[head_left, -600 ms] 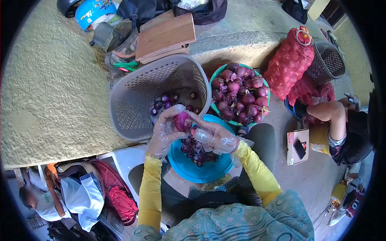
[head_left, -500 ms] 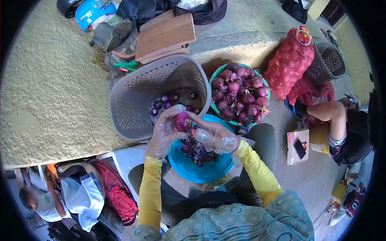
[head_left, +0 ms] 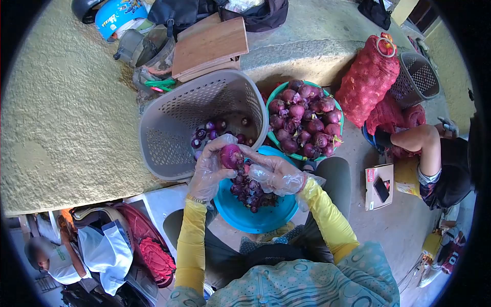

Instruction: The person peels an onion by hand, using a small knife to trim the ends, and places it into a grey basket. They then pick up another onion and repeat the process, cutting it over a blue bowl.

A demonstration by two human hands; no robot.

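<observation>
A red onion (head_left: 231, 156) is held up over the blue basin, in the fingers of my left hand (head_left: 208, 171), which wears a clear plastic glove. My right hand (head_left: 276, 174), gloved the same way, has its fingertips closed against the onion's right side; whether they also pinch a bit of skin is hidden. Below, the blue basin (head_left: 243, 220) holds dark onion skins (head_left: 261, 200). A grey perforated basket (head_left: 158, 120) beyond my left hand has several peeled onions (head_left: 200, 134) at its bottom. Unpeeled red onions (head_left: 309, 120) fill a green-rimmed tub (head_left: 271, 107) behind my right hand.
A red mesh sack (head_left: 368, 79) of onions leans near another basket (head_left: 427, 77). Wooden boards (head_left: 209, 48) lie behind the grey basket. At right, another person's leg (head_left: 422, 143) is beside a box with a phone (head_left: 381, 189). Another person (head_left: 56, 261) is at lower left.
The onion has tilted and shifted very slightly left between my fingers. Both hands stay almost in the same place above the basin.
</observation>
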